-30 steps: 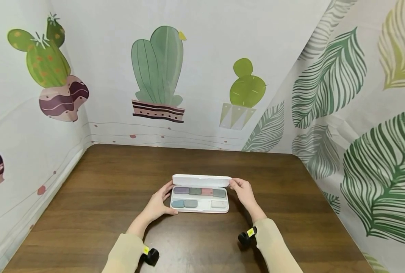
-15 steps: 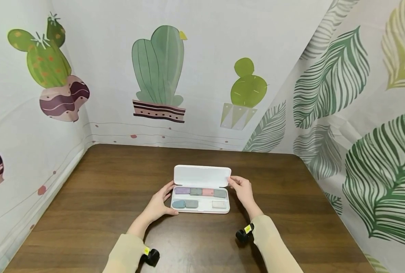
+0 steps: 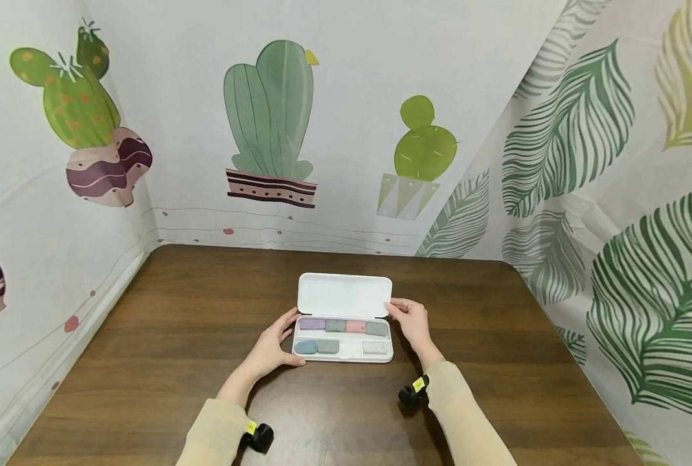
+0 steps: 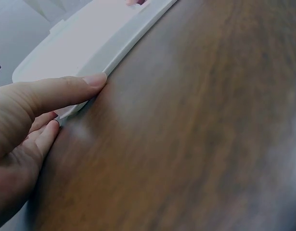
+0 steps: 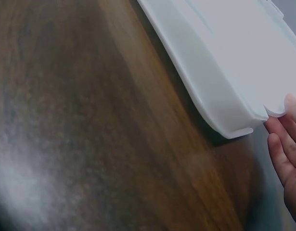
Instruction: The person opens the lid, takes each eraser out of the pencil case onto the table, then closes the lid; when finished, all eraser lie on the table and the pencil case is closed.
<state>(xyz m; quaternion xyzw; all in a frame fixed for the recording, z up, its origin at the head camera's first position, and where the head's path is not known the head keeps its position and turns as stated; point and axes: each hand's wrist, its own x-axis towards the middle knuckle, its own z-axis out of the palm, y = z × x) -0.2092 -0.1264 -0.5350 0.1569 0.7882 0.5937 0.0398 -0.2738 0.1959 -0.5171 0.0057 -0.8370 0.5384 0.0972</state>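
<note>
A white hinged case (image 3: 350, 351) lies on the table with its lid (image 3: 346, 294) tipped up and back. Coloured blocks sit inside: purple (image 3: 312, 325), grey-green (image 3: 335, 325), pink (image 3: 355, 327) and grey (image 3: 376, 329) along the back. The front row has a blue block (image 3: 306, 347), a grey one beside it and a white one (image 3: 375, 348) at the right. My left hand (image 3: 268, 349) grips the case's left end, thumb at the front corner, as the left wrist view confirms. My right hand (image 3: 412, 323) pinches the lid's right edge; in the right wrist view, the fingers (image 5: 281, 156) partly leave the frame.
The brown wooden table (image 3: 206, 291) extends all round the case. A white cloth backdrop (image 3: 351, 65) printed with cacti and leaves hangs behind it and along the sides. A black wrist camera (image 3: 260, 438) sits below the left sleeve, another (image 3: 410, 397) by the right.
The lid has swung up and backward from a nearly edge-on angle, showing its inner face. My right hand has followed it slightly, moving left and back; my left hand stays at the case.
</note>
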